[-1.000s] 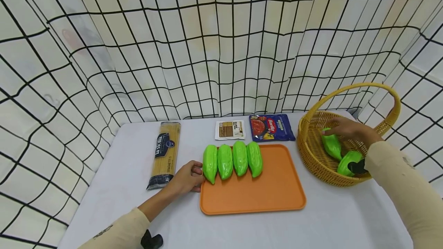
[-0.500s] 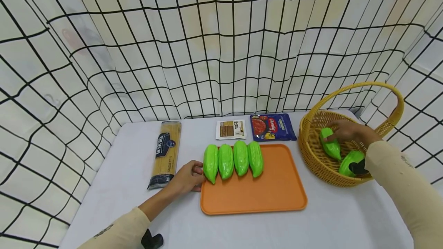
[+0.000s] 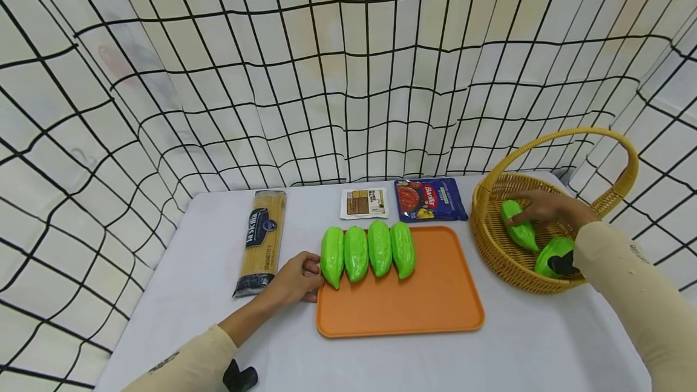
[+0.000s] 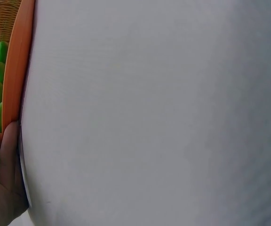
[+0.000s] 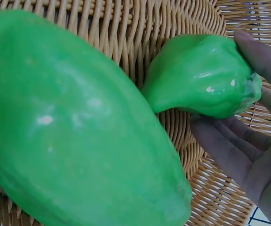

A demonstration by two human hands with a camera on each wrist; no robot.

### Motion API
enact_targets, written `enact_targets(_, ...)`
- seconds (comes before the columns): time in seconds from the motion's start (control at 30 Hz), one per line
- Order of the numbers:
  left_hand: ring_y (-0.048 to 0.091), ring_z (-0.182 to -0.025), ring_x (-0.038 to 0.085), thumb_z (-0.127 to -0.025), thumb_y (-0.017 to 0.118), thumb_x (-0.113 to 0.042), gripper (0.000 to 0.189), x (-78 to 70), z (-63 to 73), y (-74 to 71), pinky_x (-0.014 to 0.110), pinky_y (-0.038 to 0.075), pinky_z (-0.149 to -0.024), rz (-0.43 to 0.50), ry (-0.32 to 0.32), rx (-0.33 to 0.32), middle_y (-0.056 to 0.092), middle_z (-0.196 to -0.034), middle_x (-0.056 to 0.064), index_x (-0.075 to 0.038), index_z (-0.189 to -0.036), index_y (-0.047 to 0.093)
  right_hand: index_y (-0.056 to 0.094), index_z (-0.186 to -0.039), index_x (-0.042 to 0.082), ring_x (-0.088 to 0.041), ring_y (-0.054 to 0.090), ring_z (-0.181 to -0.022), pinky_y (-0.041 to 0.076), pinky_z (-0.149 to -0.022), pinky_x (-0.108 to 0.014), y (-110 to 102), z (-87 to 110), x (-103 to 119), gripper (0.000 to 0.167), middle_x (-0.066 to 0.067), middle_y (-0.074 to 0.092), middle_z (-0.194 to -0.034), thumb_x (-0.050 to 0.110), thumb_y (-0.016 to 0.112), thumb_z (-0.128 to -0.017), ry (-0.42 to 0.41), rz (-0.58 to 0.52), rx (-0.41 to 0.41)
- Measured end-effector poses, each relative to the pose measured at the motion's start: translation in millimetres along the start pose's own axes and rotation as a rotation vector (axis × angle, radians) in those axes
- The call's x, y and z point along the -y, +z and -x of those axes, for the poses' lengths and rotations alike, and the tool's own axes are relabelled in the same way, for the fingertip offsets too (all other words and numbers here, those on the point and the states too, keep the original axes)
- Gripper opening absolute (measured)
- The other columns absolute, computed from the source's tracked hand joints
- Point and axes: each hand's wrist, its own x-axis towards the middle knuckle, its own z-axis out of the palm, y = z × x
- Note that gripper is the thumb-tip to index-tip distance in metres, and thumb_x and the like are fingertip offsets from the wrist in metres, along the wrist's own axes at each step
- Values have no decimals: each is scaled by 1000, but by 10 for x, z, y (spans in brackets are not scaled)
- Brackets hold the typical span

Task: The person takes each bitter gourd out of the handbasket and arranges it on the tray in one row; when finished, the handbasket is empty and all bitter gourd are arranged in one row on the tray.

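Note:
In the head view, my left hand [image 3: 296, 278] grips the left edge of the orange tray [image 3: 400, 314]; the left wrist view shows thumb and finger on its rim. Several glossy green ridged vegetables [image 3: 356, 254], tapered at one end, lie side by side on the tray's back left part. My right hand [image 3: 550, 207] reaches into the wicker basket [image 3: 492, 262] and holds a green vegetable [image 5: 199, 75] by its blunt end, thumb on one side and fingers on the other. A second green vegetable [image 5: 74, 122] lies in the basket, close to the right wrist camera and partly under the wrist.
A spaghetti pack [image 3: 261, 241] lies left of the tray. Behind the tray are a small white packet [image 3: 364, 204] and a blue Barilla pouch [image 3: 430, 200]. The basket's tall handle [image 3: 566, 132] arches over the right forearm side. Black netting [image 3: 348, 95] surrounds the table.
My right hand has lowered onto the vegetable in the basket and closed round it, shifting it slightly. The left hand stays at the tray's edge.

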Motion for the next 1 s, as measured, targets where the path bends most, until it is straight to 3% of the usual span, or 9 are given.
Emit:
enact_targets(0.13, 62, -89, 19, -88, 67, -3, 50, 14, 4, 1, 32, 64, -65, -1, -4, 3, 56, -113, 13, 1, -136, 50, 9, -156, -7, -58, 40, -132, 52, -101, -61, 13, -10, -13, 89, -44, 19, -150, 35, 63, -99, -14, -15, -3)
enact_targets(0.3, 62, -89, 19, -89, 67, -3, 50, 25, 6, 2, 32, 64, -65, 5, -2, 4, 55, -113, 13, 1, -136, 50, 8, -156, -6, -58, 40, -133, 50, -102, -63, 9, 34, 0, 86, -41, 17, -152, 37, 58, -101, -53, -14, -15)
enact_targets(0.73, 61, -92, 20, -90, 66, -3, 49, 13, -12, -8, 32, 64, -66, -5, -2, 11, 54, -113, 13, 0, -136, 50, 9, -159, 1, -62, 32, -136, 51, -102, -62, -54, 354, 19, 87, -45, 16, -152, 41, 59, -100, -130, -14, -93)
enact_targets(1.0, 62, -91, 20, -89, 66, -3, 51, -10, -19, -10, 31, 64, -66, -9, -6, 12, 54, -114, 14, 0, -137, 49, 4, -160, 3, -58, 51, -123, 53, -96, -64, -89, 535, 28, 90, -46, 22, -150, 47, 55, -101, -130, 39, -143)
